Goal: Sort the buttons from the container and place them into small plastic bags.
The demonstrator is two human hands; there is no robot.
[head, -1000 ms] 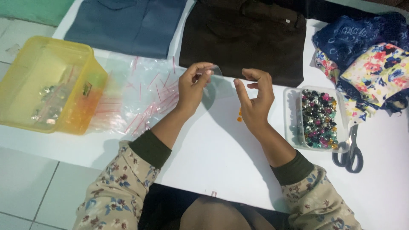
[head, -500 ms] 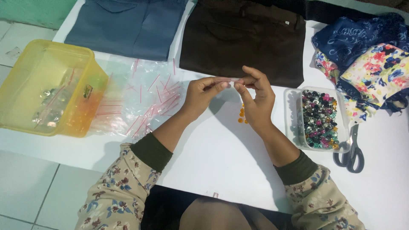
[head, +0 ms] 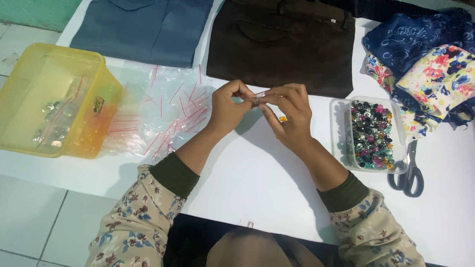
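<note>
Left hand point(head: 228, 106) and right hand point(head: 289, 116) meet above the white table point(head: 257, 178), fingertips pinched narrow on a small clear bag point(head: 257, 99); bead tray point(head: 371, 133) and scissors point(head: 408, 173) right; bag pile point(head: 163, 111) and yellow tub point(head: 54, 99) left; folded cloths point(head: 282, 44) behind; tiled floor point(head: 29, 217) below.

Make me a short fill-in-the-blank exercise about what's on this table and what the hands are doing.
1. Both hands, the left hand and the right hand, pinch one small clear ____ between them.
2. The clear tray of colourful beads lies beside the person's ____ hand.
3. The scissors lie just ____ of the bead tray.
4. The tub at the table's left edge is ____.

Missing words: bag; right; right; yellow
</note>
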